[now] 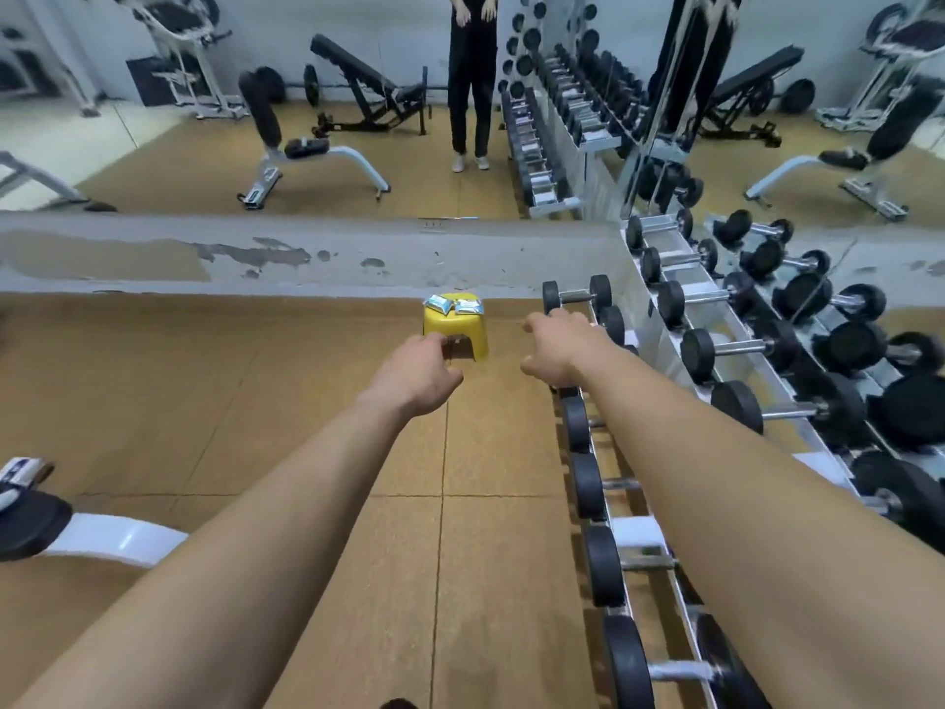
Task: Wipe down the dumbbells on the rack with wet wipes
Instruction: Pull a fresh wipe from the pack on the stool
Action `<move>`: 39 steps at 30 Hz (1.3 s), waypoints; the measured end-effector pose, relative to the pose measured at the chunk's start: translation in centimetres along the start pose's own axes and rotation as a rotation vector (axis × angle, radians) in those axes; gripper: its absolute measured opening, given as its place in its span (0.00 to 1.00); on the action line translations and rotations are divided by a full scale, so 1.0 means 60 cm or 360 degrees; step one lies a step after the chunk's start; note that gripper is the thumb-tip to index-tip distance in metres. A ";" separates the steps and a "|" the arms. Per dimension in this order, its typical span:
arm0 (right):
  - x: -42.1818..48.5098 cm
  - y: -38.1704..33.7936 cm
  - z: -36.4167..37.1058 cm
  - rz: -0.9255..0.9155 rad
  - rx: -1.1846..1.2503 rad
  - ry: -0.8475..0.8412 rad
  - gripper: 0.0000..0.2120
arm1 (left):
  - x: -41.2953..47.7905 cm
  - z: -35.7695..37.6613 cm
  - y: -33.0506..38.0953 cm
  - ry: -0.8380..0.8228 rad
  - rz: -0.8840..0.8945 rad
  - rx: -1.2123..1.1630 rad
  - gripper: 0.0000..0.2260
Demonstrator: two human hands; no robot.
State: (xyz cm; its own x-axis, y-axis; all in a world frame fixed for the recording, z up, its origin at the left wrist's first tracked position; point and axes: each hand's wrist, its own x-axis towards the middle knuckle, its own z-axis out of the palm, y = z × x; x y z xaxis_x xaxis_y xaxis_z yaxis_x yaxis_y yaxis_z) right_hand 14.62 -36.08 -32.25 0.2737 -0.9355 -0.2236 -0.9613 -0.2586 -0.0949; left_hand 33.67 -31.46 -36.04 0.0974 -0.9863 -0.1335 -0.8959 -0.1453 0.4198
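Two wet wipe packs [454, 305] lie on a small yellow stool [456, 330] on the floor near the wall. Black dumbbells [588, 483] sit in a row on the white rack [636, 535] along the right side. My left hand [419, 373] reaches forward in front of the stool, fingers loosely curled, holding nothing. My right hand [557, 348] is stretched out to the right of the stool, over the near end of the rack's lower row, fingers relaxed and empty.
A wall mirror above a grey ledge [307, 253] reflects benches and a standing person. A second tier of dumbbells [736, 345] lines the rack's upper right. A white bench with a black pad [76, 529] stands at the left. Brown floor tiles [307, 401] lie ahead.
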 end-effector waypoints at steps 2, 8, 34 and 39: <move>0.067 -0.005 -0.003 -0.0027 -0.0007 -0.0021 0.28 | 0.059 -0.007 -0.014 -0.0013 -0.0010 0.0025 0.24; 0.320 -0.037 -0.020 -0.0029 -0.0033 -0.0055 0.29 | 0.313 -0.037 -0.096 -0.0094 0.0006 0.0121 0.24; 1.457 0.116 0.013 0.0052 0.0386 -0.0544 0.24 | 1.408 0.040 -0.229 -0.0628 -0.0207 0.0186 0.25; 1.643 0.164 0.128 0.0108 0.0508 -0.0695 0.18 | 1.578 0.161 -0.278 -0.0784 -0.0327 0.0124 0.22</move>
State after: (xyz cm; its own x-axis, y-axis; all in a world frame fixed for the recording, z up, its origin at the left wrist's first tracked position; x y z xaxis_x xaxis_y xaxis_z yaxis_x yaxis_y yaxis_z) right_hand 32.41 -129.00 -62.70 0.2639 -0.7427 -0.6154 -0.9387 -0.0512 -0.3408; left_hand 53.63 -121.65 -64.36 0.0762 -0.7816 -0.6191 -0.9111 -0.3069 0.2753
